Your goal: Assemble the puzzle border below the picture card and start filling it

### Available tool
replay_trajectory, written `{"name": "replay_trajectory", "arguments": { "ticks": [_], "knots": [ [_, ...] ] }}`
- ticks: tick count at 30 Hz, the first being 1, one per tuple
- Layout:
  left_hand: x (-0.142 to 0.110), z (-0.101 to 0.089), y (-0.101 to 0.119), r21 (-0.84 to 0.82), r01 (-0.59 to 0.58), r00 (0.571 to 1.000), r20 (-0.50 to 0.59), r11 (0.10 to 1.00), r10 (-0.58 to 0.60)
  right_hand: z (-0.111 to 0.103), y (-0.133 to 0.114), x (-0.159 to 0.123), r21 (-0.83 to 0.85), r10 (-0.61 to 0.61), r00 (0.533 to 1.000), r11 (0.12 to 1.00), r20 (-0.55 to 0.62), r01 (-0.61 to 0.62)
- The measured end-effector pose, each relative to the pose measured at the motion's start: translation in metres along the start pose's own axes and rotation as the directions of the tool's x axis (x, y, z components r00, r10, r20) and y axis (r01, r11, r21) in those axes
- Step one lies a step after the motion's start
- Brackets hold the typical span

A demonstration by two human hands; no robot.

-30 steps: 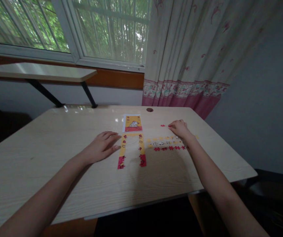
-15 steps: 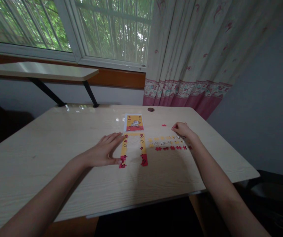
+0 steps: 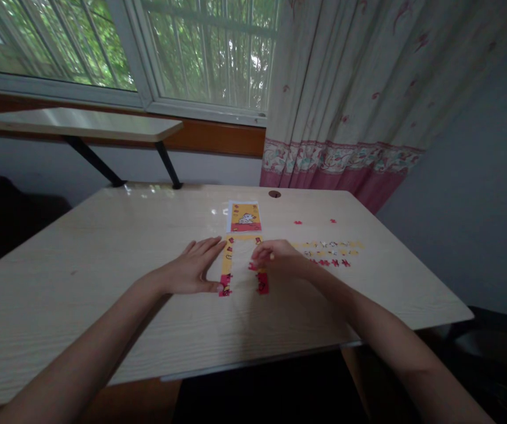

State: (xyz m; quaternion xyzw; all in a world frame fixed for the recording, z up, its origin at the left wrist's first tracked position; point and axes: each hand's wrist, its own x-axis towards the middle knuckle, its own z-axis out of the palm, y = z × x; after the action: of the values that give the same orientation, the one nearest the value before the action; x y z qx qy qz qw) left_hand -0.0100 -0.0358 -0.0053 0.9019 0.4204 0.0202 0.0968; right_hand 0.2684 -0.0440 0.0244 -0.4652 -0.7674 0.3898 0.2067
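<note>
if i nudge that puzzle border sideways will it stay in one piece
Perhaps not: the puzzle border looks thin and is open at its near side, so its long sides may bend or separate. Lying flat on the smooth-looking table, it would probably slide rather than tip.

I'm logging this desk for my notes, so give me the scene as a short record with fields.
left hand: open, fingertips at the left side of the border
right hand: over the border's right side, seemingly pinching a red piece
border: yellow and red, open at the near end
picture: just beyond the border, white animal on orange and red
yellow pieces: right of the border, two rows
red row: nearer than the yellow pieces, partly hidden
loose red pieces: two, beyond the rows
</note>
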Motion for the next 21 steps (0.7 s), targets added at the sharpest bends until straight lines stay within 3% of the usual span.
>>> {"name": "replay_trajectory", "arguments": {
  "ticks": [2,5,10,16,21],
  "knots": [
    [0.000,0.001,0.000,0.017,0.006,1.000,0.002,1.000,-0.006,0.023,-0.010,-0.004,-0.016,-0.067,0.996,0.998,0.055,0.068],
    [0.000,0.000,0.003,0.029,0.017,1.000,0.012,0.999,-0.017,0.039,-0.015,-0.009,-0.036,-0.096,0.989,0.994,0.111,0.101],
    [0.001,-0.005,0.008,0.031,0.041,0.997,0.057,0.999,-0.043,0.040,-0.015,-0.009,-0.079,-0.131,0.982,0.987,0.134,0.142],
    [0.001,-0.002,0.005,0.008,0.003,1.000,-0.022,1.000,-0.003,0.040,-0.029,-0.012,-0.174,-0.145,0.982,0.971,0.120,0.165],
    [0.002,-0.003,0.006,0.010,0.015,1.000,-0.001,1.000,-0.015,0.042,-0.031,-0.013,-0.265,-0.197,0.975,0.939,0.105,0.219]
  ]
}}
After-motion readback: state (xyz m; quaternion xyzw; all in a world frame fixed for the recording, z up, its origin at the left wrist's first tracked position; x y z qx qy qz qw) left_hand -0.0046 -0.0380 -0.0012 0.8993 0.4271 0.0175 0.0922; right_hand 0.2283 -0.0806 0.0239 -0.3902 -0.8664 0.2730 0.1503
